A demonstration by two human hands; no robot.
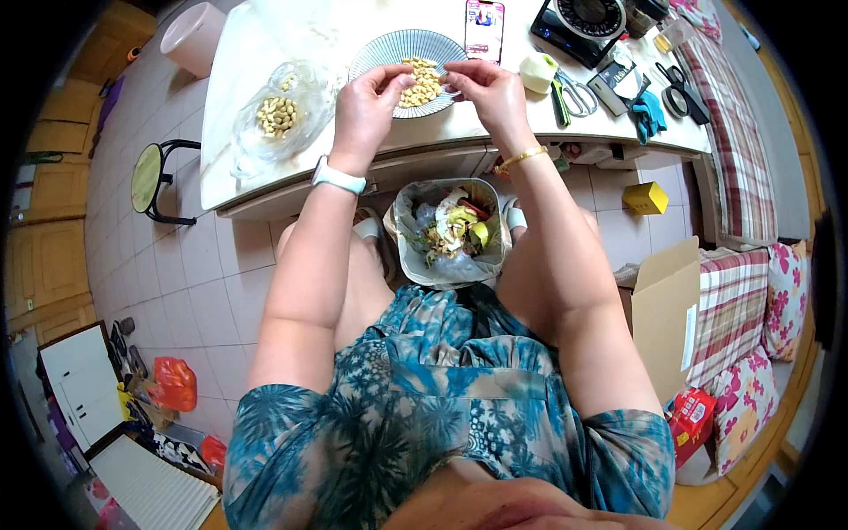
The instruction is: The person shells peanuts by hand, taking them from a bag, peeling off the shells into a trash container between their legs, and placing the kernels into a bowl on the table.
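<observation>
A striped round plate (371,60) on the table holds a pile of pale shelled nuts (422,85). Over its left rim is my left hand (375,99), thumb and forefinger pinched together; whatever they hold is too small to make out. My right hand (486,88) hovers at the right rim, its fingertips also pressed together on something I cannot identify. A clear plastic bag (305,119) lies open left of the plate, with more light-brown nuts (277,117) on it.
A phone (484,34), green-handled scissors (579,97), a blue cloth (648,116) and a black scale (579,31) lie to the right. Between my knees stands a lined waste bin (412,265) with peels. A stool (148,177) is at left, a cardboard box (658,309) at right.
</observation>
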